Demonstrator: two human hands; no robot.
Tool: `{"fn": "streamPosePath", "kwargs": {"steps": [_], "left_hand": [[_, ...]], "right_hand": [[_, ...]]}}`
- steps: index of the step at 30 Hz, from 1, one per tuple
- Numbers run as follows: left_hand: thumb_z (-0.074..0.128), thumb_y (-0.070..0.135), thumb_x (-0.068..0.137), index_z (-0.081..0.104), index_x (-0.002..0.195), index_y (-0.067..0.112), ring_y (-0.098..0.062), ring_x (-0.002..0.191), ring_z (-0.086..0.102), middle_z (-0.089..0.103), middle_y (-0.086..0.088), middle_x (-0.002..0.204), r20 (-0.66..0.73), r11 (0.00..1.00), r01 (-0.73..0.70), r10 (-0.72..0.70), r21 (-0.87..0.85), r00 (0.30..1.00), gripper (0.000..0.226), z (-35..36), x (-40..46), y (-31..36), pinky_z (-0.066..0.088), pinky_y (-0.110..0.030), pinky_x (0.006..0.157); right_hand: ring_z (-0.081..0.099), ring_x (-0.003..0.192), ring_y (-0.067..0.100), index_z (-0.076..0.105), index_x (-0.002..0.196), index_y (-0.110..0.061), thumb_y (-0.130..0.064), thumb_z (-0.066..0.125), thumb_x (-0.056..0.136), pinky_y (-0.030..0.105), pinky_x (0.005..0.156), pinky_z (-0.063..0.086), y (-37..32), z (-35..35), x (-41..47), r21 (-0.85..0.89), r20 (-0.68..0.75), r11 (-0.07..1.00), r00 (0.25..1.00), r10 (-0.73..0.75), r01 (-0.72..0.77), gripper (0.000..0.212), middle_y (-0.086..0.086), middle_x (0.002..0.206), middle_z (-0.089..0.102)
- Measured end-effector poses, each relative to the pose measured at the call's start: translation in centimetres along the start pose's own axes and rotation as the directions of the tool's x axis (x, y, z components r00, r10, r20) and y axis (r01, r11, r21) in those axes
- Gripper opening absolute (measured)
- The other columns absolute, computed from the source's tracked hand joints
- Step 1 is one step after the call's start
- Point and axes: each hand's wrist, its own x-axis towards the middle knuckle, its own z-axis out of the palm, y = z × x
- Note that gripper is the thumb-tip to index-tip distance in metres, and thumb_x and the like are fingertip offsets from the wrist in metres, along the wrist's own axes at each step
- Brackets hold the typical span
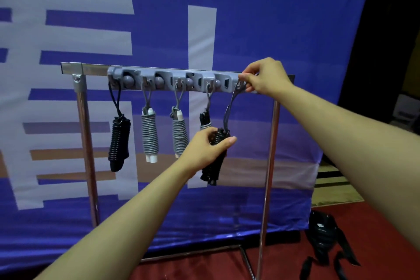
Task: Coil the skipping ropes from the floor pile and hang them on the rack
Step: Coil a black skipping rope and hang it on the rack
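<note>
A metal rack (84, 125) carries a grey hook strip (172, 81) along its top bar. Several coiled ropes hang from the hooks: a black one (119, 141) at the left, two grey ones (150, 134) (179, 135), and a fourth (205, 118) partly hidden behind my left hand. My left hand (209, 145) grips a black coiled rope (216, 166) below the strip's right end. Its grey loop (229, 109) runs up to the rightmost hook, where my right hand (263, 77) pinches it. That hook is hidden by my fingers.
A large blue and white banner (250, 29) hangs right behind the rack. The floor is dark red carpet (375, 223). A black strapped object (325, 241) lies on it at the lower right, beside the rack's right post (269, 166).
</note>
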Motion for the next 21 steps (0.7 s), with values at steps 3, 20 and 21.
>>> {"fn": "streamPosePath", "kwargs": {"steps": [3, 20, 21], "left_hand": [[0.079, 0.041, 0.089, 0.066, 0.109, 0.014, -0.022, 0.077, 0.077, 0.077, -0.007, 0.086, 0.017, 0.999, 0.025, -0.026, 0.048, 1.000, 0.036, 0.5, 0.4, -1.1, 0.064, -0.050, 0.081], [0.078, 0.023, 0.091, 0.058, 0.120, 0.010, -0.027, 0.083, 0.077, 0.074, -0.005, 0.097, 0.068, 0.981, 0.183, -0.186, 0.059, 0.980, 0.038, 1.7, -5.0, -10.1, 0.064, -0.040, 0.069], [0.078, 0.024, 0.091, 0.059, 0.118, 0.010, -0.026, 0.082, 0.077, 0.074, -0.003, 0.093, 0.087, 0.980, 0.186, -0.191, 0.070, 0.978, 0.035, 1.5, -5.8, -10.7, 0.063, -0.038, 0.067]], "right_hand": [[0.074, 0.065, 0.005, 0.077, 0.091, -0.013, -0.021, 0.071, 0.098, 0.010, 0.055, 0.053, 0.5, 0.2, 0.2, 0.023, 0.023, 0.998, 0.998, 0.053, -0.053, 0.012, 0.002, 0.074, 0.074], [0.063, 0.066, 0.013, 0.068, 0.106, -0.005, 0.001, 0.047, 0.105, 0.023, 0.061, 0.058, 6.1, 9.6, -17.9, 0.539, 0.244, 0.767, 0.936, 0.255, -0.349, 0.021, 0.007, 0.081, 0.065], [0.063, 0.066, 0.012, 0.068, 0.106, -0.006, 0.000, 0.048, 0.105, 0.023, 0.061, 0.058, 6.7, 10.3, -19.3, 0.523, 0.269, 0.767, 0.926, 0.266, -0.372, 0.021, 0.006, 0.080, 0.065]]}}
